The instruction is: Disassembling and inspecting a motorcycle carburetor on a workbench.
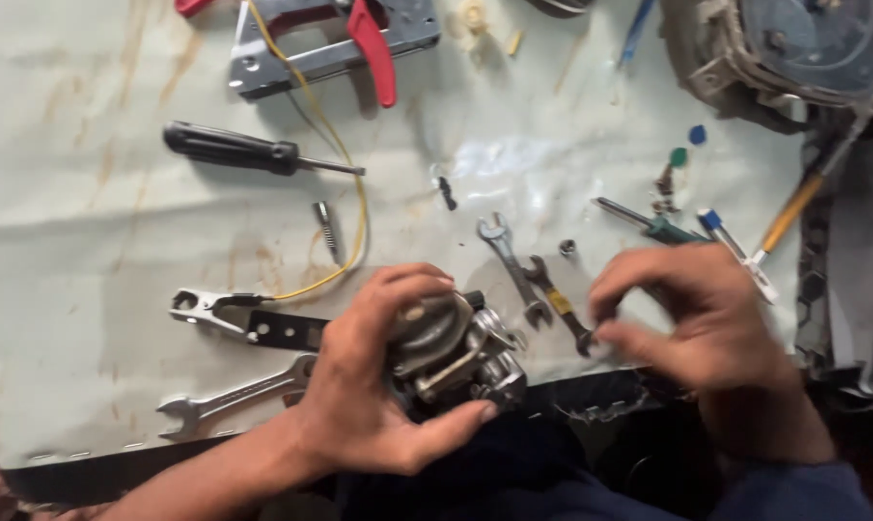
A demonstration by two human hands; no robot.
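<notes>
Nearest you: your left hand [374, 386] wraps a grey metal carburettor [456, 352] at the tabletop's [69, 251] near edge, fingers curled over its top, thumb pressed along its near side.
Right hand: your right hand [692, 318] hovers just right of the carburettor, fingers curled inward with thumb and fingertips drawn together; whether they pinch anything you cannot tell.
Beside your left wrist: a silver open-ended spanner [229, 396] lies flat, and just beyond it a metal clamp [209, 309] on a black strip.
Between your hands: two small spanners lie side by side, a silver one [509, 260] and a darker one with a yellow band [557, 304], its end near your right fingertips.
Middle of the tabletop: a loose nut [567, 247], a short bolt [327, 227] and a yellow wire [354, 193] curving towards the clamp.
Farther out: a black-handled screwdriver [253, 151] on the left, a green-handled one [649, 224] on the right.
Far edge: a grey metal tool with red handles [335, 39].
</notes>
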